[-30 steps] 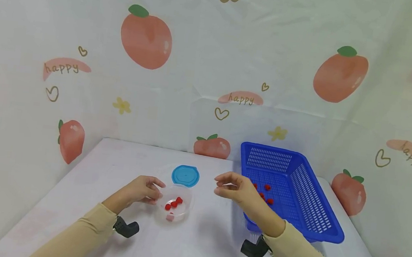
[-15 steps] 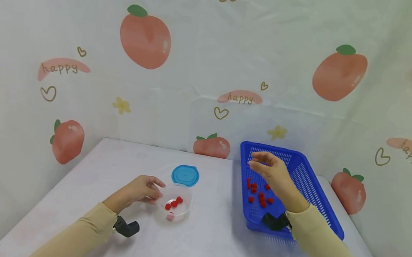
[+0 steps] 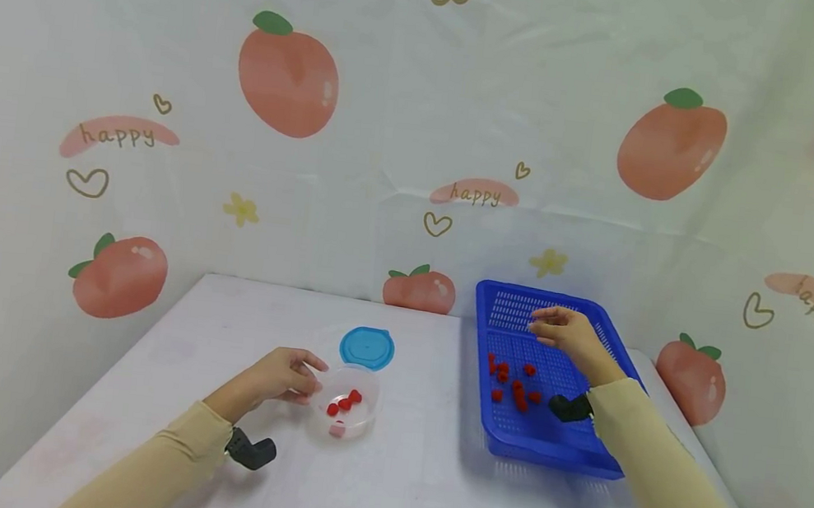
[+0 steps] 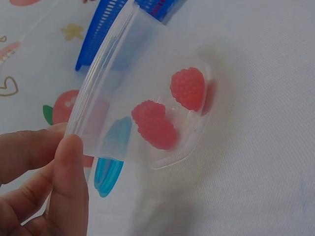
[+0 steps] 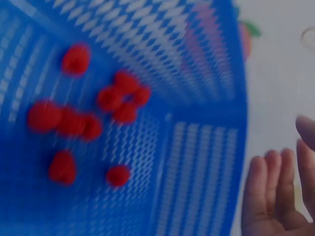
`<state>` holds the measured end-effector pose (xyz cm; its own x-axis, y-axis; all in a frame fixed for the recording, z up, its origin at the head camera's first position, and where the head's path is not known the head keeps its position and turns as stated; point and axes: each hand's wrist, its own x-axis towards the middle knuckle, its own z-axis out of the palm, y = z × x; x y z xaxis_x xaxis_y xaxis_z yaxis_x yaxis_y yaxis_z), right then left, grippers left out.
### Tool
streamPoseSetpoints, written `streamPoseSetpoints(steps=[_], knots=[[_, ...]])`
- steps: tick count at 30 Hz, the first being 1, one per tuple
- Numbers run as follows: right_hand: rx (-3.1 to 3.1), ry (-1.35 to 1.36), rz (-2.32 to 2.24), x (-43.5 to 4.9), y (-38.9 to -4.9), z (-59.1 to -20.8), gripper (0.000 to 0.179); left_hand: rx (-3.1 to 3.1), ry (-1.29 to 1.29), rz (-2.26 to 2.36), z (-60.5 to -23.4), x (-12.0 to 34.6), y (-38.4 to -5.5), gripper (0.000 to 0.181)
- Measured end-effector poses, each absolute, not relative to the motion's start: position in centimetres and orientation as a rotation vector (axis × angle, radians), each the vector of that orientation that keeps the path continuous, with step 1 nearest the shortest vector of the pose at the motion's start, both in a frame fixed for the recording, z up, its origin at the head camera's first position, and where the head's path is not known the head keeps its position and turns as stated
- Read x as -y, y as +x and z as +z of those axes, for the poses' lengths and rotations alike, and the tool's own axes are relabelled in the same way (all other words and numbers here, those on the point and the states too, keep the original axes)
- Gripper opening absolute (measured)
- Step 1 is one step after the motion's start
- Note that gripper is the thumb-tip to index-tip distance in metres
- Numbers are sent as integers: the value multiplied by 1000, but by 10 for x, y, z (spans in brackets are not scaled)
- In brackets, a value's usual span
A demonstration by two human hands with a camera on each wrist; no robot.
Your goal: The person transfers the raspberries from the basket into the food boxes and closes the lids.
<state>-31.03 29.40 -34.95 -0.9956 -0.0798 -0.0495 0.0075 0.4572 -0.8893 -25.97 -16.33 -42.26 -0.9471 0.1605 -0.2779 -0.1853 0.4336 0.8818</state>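
Observation:
My left hand (image 3: 282, 375) pinches the rim of a clear plastic tub (image 4: 147, 54) between thumb and fingers, at the tub's left side in the head view. Several red raspberries (image 4: 187, 89) lie on the tub's floor. My right hand (image 3: 568, 339) is above the far part of a blue plastic basket (image 3: 542, 453), its fingers bent a little and nothing between them. Apart from each other and in clusters, several more raspberries (image 5: 72, 121) lie in the basket, below that hand.
A round blue lid (image 3: 366, 347) lies flat on the white-covered table (image 3: 397, 493), just behind the tub. The basket takes up the right side of the table. A fruit-printed cloth (image 3: 351, 223) hangs as a backdrop behind.
My right hand has moved right, from the gap between tub and basket to above the basket, uncovering the raspberries there. The left hand and the tub have stayed in place.

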Motion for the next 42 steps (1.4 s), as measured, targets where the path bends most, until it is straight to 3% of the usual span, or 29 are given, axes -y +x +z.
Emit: streamPoseSetpoints(steps=[24, 42], knots=[[-2452, 137, -1107, -328, -314, -392, 21, -2364, -18, 1523, -425, 164, -263, 35], [-2412, 200, -951, -311, -313, -400, 8, -2371, -24, 1515, -426, 164, -263, 35]])
